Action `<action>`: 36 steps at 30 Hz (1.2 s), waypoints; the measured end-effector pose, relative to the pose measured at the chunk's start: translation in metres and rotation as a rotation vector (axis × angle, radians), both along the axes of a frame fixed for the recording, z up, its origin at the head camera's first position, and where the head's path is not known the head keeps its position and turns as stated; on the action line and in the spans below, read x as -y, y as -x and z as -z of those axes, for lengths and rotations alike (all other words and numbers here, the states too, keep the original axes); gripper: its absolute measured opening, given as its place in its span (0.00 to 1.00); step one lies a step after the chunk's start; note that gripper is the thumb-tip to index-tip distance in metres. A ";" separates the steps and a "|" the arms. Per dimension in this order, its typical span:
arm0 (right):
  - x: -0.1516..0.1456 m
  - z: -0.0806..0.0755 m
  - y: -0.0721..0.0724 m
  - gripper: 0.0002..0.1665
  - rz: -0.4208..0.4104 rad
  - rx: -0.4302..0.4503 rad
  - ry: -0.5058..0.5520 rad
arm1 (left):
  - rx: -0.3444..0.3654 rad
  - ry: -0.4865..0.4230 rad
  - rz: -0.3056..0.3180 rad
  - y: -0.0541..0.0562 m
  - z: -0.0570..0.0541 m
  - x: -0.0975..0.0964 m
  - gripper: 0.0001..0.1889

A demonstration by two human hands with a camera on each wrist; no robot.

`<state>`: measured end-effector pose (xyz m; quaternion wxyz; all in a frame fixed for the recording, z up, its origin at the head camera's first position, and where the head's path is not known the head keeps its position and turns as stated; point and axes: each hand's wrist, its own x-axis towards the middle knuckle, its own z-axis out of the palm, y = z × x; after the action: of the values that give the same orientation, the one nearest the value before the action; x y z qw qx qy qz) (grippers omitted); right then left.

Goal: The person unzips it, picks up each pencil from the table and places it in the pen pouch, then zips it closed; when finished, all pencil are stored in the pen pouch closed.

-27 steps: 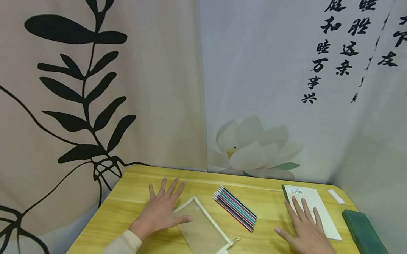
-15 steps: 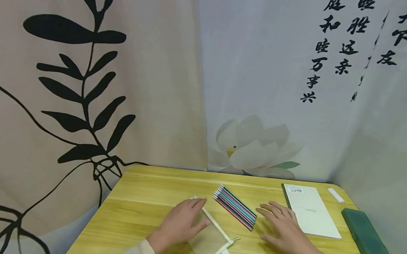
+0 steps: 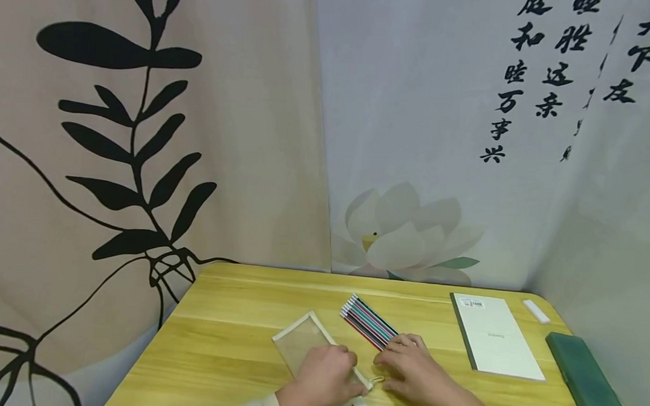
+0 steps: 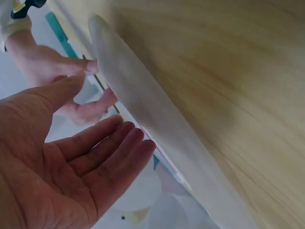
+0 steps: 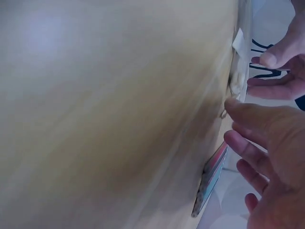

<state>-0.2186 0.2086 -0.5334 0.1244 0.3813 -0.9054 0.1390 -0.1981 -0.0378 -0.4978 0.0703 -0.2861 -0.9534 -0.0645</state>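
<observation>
Both hands have closed in on a mesh pouch (image 3: 296, 340) since half a second earlier, the left hand (image 3: 323, 374) shifting from the pouch's far half to its near end, the right hand (image 3: 417, 372) swinging over from beside a notebook to the pouch's right side. Lying flat and slanted on a yellow wood-grain tabletop (image 3: 233, 308), the white-edged pouch itself has kept its place. Above its near end, the left hand has nothing in its grasp, the wrist view showing loosely bent fingers and a thumb standing apart from them; whether the fingertips touch the pouch edge cannot be told. The right hand, likewise ungripped with thumb and fingers parted, hovers close to the pouch's cord loop (image 3: 377, 380); contact with the loop is unclear. A small white tab (image 3: 359, 405) juts from the pouch near that same corner. Just right of the pouch, a row of black, red and teal pencils (image 3: 368, 319) lies side by side, their near ends hidden behind the right hand. Farther right of the pouch rest the white notebook (image 3: 496, 339) with its dark spine, a small white block (image 3: 536, 312) and a dark green case (image 3: 592, 381). Behind the pouch, beyond the tabletop, hangs a cloth backdrop (image 3: 268, 134) printed with dark leaves, a pale lotus and Chinese characters.
</observation>
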 end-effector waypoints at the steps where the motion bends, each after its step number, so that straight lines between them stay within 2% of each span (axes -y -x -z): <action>1: 0.002 0.001 0.001 0.19 -0.009 0.006 -0.001 | 0.006 0.005 -0.008 0.000 0.001 -0.003 0.23; 5: 0.011 0.002 0.005 0.13 -0.035 0.022 -0.001 | 0.051 0.017 -0.036 0.001 0.005 -0.011 0.25; 8: 0.016 0.001 0.008 0.10 -0.039 0.026 -0.010 | 0.035 0.062 -0.039 0.000 0.010 -0.014 0.26; 12: 0.021 0.001 0.011 0.10 -0.035 0.047 -0.028 | -0.024 0.118 -0.033 -0.003 0.014 -0.015 0.27; 18: 0.026 -0.003 0.012 0.10 -0.047 0.085 -0.008 | -0.010 0.081 0.009 -0.004 0.012 -0.018 0.19; 21: 0.030 -0.009 0.016 0.09 -0.045 0.099 -0.004 | -0.008 0.063 0.032 -0.004 0.011 -0.020 0.20; 27: 0.039 -0.017 0.026 0.03 -0.021 0.134 -0.006 | -0.095 0.091 0.023 -0.008 0.006 -0.017 0.20; 31: 0.042 -0.016 0.034 0.02 -0.008 0.183 0.090 | -0.136 0.128 -0.008 -0.010 -0.005 -0.012 0.10; 34: 0.046 -0.015 0.041 0.02 -0.008 0.173 0.159 | -0.188 0.097 -0.042 -0.010 -0.014 -0.006 0.04; 36: 0.050 -0.014 0.046 0.02 -0.001 0.127 0.178 | -0.248 0.057 -0.052 -0.009 -0.017 -0.003 0.05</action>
<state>-0.2644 0.1584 -0.5189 0.1000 0.3596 -0.8954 0.2429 -0.1889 -0.0353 -0.4805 0.1811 -0.2688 -0.9460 0.0005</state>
